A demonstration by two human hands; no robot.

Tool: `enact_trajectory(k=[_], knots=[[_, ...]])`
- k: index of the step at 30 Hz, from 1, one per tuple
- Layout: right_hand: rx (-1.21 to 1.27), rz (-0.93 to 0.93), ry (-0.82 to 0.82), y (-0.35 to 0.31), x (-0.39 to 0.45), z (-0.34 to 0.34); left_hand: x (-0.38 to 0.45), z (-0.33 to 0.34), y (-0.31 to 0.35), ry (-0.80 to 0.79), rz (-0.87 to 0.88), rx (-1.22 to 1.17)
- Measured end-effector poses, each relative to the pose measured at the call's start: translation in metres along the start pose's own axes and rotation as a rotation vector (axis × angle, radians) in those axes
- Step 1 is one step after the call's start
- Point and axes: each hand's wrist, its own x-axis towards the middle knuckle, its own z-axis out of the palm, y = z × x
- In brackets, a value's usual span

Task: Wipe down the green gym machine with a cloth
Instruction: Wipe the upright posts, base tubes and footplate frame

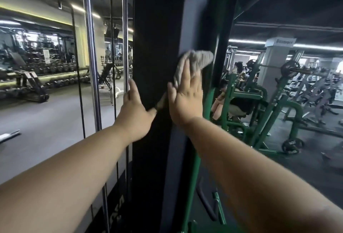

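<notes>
The right hand (186, 95), fingers straight, presses a crumpled grey cloth (194, 63) flat against the right edge of the tall black upright panel (156, 47) of the green-framed gym machine (196, 151). The left hand (136, 110) rests open on the panel's left edge. Since the cloth is only pressed, not gripped, a fast stroke could let it slip and fall to the floor, or drag fingers toward the chrome guide rods (126, 37).

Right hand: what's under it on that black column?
A grey cloth lies under the right hand, pressed flat against the black column. Its upper part sticks out past the fingertips; the part beneath the palm is hidden.
</notes>
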Motion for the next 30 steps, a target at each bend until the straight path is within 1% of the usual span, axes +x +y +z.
enact_trajectory(k=[3,6,7,11,12,13,15,17,21,23,25,27,28,30], knots=[[-0.031,0.002,-0.079,0.03,-0.095,0.034,-0.015,0.012,-0.015,0.045,0.015,-0.027],[-0.075,0.094,-0.227,0.054,-0.164,0.057,-0.034,0.028,-0.032,0.112,0.008,-0.09],[-0.096,0.121,-0.265,0.061,-0.182,0.062,-0.04,0.035,-0.04,0.108,-0.013,-0.113],[-0.162,0.206,-0.35,0.076,-0.243,0.082,-0.064,0.063,-0.074,-0.022,-0.145,-0.181],[-0.16,0.252,-0.379,0.076,-0.257,0.086,-0.068,0.07,-0.084,-0.048,-0.169,-0.184],[-0.129,0.323,-0.441,0.074,-0.268,0.088,-0.07,0.077,-0.094,-0.065,-0.19,-0.185],[-0.022,0.483,-0.543,0.069,-0.288,0.094,-0.074,0.086,-0.109,-0.104,-0.261,-0.193],[0.068,0.609,-0.522,0.063,-0.304,0.101,-0.078,0.094,-0.122,-0.14,-0.309,-0.185],[0.162,0.691,-0.474,0.062,-0.338,0.118,-0.084,0.101,-0.143,-0.146,-0.317,-0.133],[0.224,0.766,-0.457,0.063,-0.356,0.124,-0.084,0.105,-0.152,-0.146,-0.324,-0.123],[0.271,0.894,-0.485,0.065,-0.372,0.13,-0.088,0.109,-0.162,-0.156,-0.352,-0.164],[0.279,1.021,-0.542,0.07,-0.387,0.136,-0.098,0.115,-0.171,-0.151,-0.424,-0.244],[0.273,1.054,-0.555,0.071,-0.393,0.14,-0.105,0.118,-0.176,-0.147,-0.45,-0.273],[0.249,1.078,-0.564,0.076,-0.404,0.148,-0.118,0.124,-0.185,-0.156,-0.449,-0.266]])
